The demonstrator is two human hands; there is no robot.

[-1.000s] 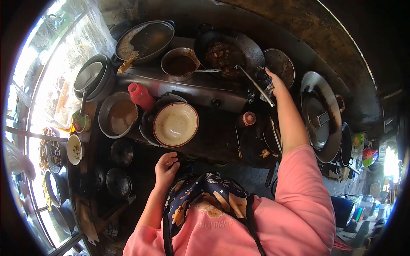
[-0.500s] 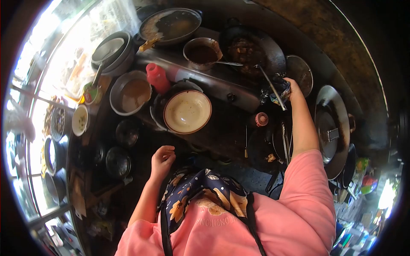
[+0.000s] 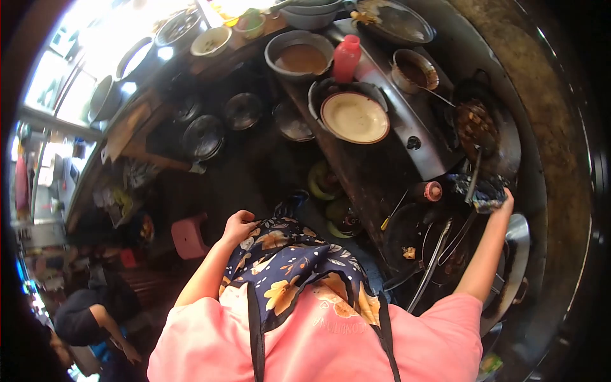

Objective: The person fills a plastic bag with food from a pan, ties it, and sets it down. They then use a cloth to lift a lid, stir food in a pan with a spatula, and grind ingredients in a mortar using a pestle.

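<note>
My right hand (image 3: 506, 202) is closed on a dark, crumpled cloth (image 3: 489, 193) at the near rim of a wok (image 3: 507, 145). Chunky brown food (image 3: 475, 121) lies in the wok, and a long-handled metal ladle (image 3: 475, 173) leans out of it past the cloth. Beside the apron (image 3: 280, 261), my left hand (image 3: 238, 226) hangs with its fingers curled, and nothing shows in them. A small pot of brown sauce (image 3: 412, 71) with a spoon stands just beyond the wok.
A cream bowl (image 3: 356, 118) rests on a grey pot by a pink bottle (image 3: 347, 58). Pans and tongs (image 3: 433, 264) crowd the near counter beside a red-capped jar (image 3: 433, 191). A pink stool (image 3: 189, 237) stands left; another person (image 3: 95, 318) is at lower left.
The view has swung left, bringing the stool and the other person into sight. My right hand still grips the cloth by the wok; my left hand now overlaps the apron's edge.
</note>
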